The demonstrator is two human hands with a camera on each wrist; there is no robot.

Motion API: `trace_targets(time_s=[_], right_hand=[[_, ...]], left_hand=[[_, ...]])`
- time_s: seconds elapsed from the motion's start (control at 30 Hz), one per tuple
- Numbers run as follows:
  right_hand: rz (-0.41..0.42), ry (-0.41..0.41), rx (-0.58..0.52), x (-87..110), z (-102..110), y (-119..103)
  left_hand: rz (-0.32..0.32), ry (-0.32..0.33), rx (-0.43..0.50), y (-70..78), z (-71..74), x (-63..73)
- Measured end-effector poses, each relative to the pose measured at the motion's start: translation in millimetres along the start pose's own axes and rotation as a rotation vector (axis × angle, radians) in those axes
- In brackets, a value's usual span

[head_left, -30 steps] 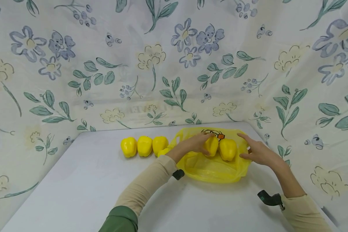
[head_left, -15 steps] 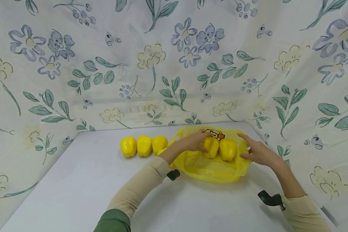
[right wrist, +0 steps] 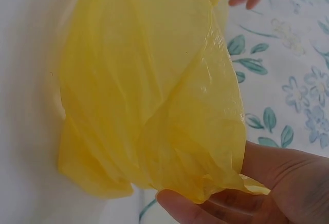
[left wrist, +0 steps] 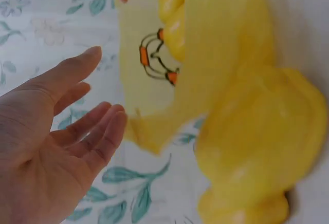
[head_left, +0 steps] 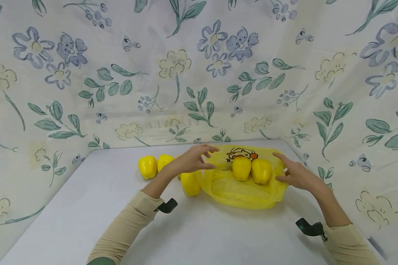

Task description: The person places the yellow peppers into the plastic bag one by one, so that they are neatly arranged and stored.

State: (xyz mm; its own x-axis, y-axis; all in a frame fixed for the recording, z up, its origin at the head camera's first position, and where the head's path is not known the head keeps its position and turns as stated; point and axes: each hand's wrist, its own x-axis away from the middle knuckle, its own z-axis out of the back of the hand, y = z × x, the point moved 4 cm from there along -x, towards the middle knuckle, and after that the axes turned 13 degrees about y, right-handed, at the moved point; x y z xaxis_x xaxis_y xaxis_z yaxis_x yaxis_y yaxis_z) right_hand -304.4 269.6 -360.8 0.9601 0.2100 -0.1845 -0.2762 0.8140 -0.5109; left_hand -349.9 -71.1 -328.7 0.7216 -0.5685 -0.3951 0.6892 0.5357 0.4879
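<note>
In the head view a yellow plastic bag (head_left: 242, 195) with a printed cartoon lies spread with its mouth facing me. Two yellow bell peppers, a left one (head_left: 241, 169) and a right one (head_left: 261, 171), sit side by side inside it. My right hand (head_left: 298, 175) holds the bag's right edge, the plastic lying between thumb and fingers (right wrist: 185, 208) in the right wrist view. Over the bag's left side is my left hand (head_left: 192, 159), its fingers spread and nothing in them. Beneath it a bell pepper (head_left: 190, 184) stands against the bag's left edge.
More yellow bell peppers (head_left: 147, 167) stand in a row on the white table (head_left: 86, 206), left of the bag; my left hand and forearm partly cover some. Behind and beside the table hangs a flowered cloth (head_left: 172, 95). Each wrist carries a dark camera (head_left: 310, 227).
My left hand has let go of the bell pepper in the bag and moved left out of the bag, uncovering that pepper. My right hand has stayed at the bag's right edge.
</note>
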Motion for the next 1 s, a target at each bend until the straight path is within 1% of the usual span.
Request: trace_targets(time_s=[0.13,0.23,0.37,0.47,0.6,0.77,0.87,1.0], right_hand=[[-0.001,0.000,0.003,-0.9,-0.1,0.5],[-0.004,0.000,0.004,-1.0,-0.4,-0.4],[-0.017,-0.005,0.006,-0.3,-1.3,-1.1],[-0.015,-0.010,0.005,-0.4,-1.9,-1.1],[-0.003,-0.002,0.006,-2.0,0.1,-1.7],[-0.010,0.003,0.012,-3.8,1.2,-1.2],[-0.022,-0.004,0.014,-3.8,0.4,-0.7],[-0.022,-0.005,0.014,-3.2,0.5,0.3]], left_hand=[[0.039,0.079,-0.007,-13.7,18.9,23.4],[0.090,0.111,-0.011,-26.2,26.6,41.1],[0.167,0.097,-0.027,-41.7,27.8,62.0],[0.194,0.082,-0.042,-48.7,25.6,74.0],[0.228,0.071,-0.084,-54.1,21.6,82.8],[0.286,0.040,-0.158,-58.7,13.7,89.0],[0.296,0.025,-0.183,-60.3,8.9,91.2],[0.293,0.014,-0.208,-62.3,3.6,93.1]])
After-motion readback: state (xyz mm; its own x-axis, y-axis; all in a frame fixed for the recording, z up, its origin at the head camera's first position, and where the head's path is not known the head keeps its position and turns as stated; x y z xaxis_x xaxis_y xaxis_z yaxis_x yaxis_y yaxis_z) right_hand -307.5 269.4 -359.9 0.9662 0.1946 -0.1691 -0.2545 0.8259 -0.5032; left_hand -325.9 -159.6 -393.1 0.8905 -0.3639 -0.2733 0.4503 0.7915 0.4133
